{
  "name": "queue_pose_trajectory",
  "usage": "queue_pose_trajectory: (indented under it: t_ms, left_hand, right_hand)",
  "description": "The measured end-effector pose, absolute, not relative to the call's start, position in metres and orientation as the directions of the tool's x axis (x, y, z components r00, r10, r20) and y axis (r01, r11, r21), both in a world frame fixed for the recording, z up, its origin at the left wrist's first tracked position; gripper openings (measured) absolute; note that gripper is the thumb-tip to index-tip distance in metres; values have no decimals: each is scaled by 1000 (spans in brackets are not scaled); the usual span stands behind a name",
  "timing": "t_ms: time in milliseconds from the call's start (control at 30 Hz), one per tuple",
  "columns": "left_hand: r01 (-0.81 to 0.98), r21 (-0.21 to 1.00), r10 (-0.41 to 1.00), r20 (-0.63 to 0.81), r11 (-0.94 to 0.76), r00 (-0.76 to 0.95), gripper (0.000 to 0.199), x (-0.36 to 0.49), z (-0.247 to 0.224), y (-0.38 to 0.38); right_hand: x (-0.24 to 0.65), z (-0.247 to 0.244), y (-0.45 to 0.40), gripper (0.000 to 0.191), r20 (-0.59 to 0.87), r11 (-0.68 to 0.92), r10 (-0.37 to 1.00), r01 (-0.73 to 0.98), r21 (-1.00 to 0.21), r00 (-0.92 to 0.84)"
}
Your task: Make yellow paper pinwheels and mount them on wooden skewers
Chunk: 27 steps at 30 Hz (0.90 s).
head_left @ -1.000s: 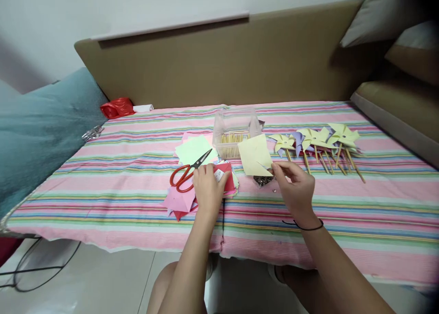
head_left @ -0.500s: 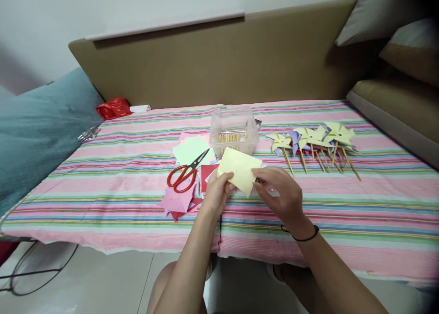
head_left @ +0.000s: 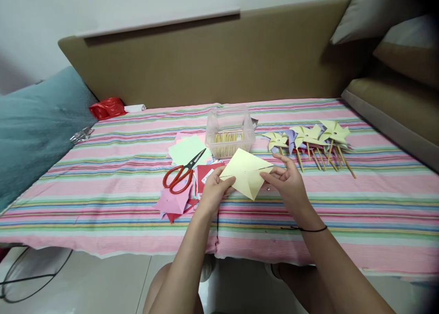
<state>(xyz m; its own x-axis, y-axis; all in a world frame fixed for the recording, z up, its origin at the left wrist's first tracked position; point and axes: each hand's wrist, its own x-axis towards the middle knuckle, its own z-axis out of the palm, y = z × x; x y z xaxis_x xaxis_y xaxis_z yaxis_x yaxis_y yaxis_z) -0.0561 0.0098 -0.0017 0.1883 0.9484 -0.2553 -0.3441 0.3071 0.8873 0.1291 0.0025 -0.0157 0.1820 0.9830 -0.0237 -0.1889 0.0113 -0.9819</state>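
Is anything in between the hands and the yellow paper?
No. The left hand and the right hand both pinch the yellow paper directly at its edges, above the striped cloth. The scissors lie off to the left.

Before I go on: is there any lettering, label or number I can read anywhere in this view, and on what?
No text can be read anywhere.
A small white label on the red paper beside the left hand: marks too small and blurred to read.
Yellow paper square, scissors, clear box, pinwheels: no lettering shows.
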Motion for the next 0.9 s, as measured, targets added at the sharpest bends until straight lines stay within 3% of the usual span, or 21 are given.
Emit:
queue_pose_trajectory:
  t_ms: [333,467,567,733,900]
  left_hand:
    - [-204,938,959,-267,281,94,41,-57,-5,14]
    - [-262,928,964,-263,263,34,41,-61,-6,14]
    - [-310,919,961,-272,243,-54,41,-63,-5,15]
    - [-344,912,949,-286,226,-135,43,-62,-4,16]
    - [-354,911,964,-254,209,-84,43,-61,0,13]
  right_hand:
    - [132,-11,3,76,-38,-15,991,-181,-983,125]
    - [135,-10,1,71,-15,1,994,-145,-989,107]
    - [138,-13,0,67,56,55,998,-151,-987,-7]
    - [132,-20,-1,41,172,137,949,-145,-980,-266]
    - [123,-20,0,15,135,120,975,-95,-988,-177]
